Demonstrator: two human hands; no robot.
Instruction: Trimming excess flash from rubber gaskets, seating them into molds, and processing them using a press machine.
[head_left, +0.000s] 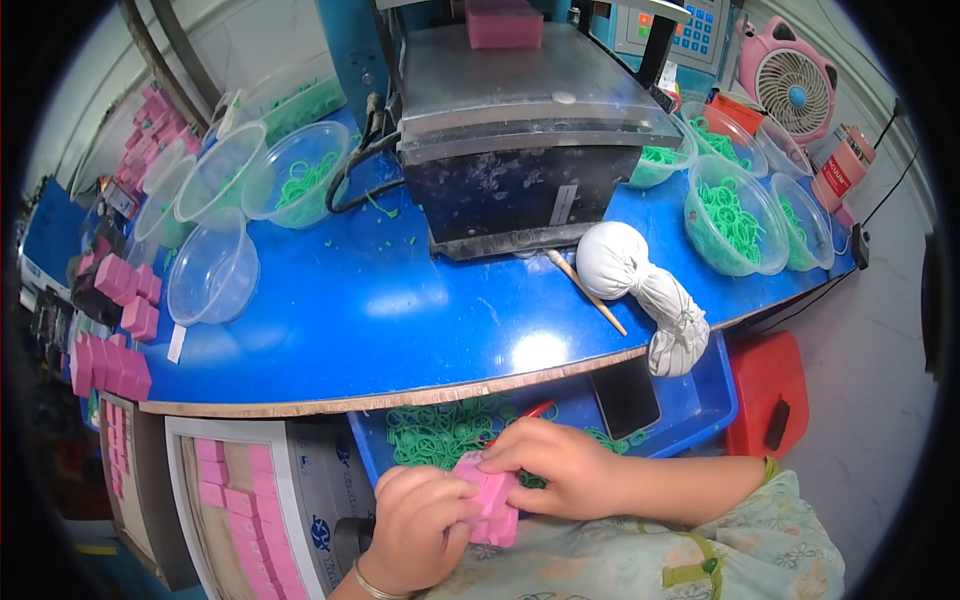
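Note:
Low at the front, my left hand (418,522) and my right hand (562,468) close on a pink rubber mould block (490,490) from either side. My fingers and thumbs press along its upper part; whether its halves are apart I cannot tell. Just beyond the hands, a blue tray (715,400) holds many green ring-shaped pieces (430,430). A red-handled tool (540,410) lies among them, partly hidden behind my right hand. A black phone (627,397) rests at the tray's right side.
A dark metal machine (520,190) stands on the blue table (330,350), a pink block (503,25) on top. Clear bowls (215,275) flank it, several with green pieces. A white cloth pouch (615,262) and brush (590,295) lie in front. Pink blocks fill a box (185,430).

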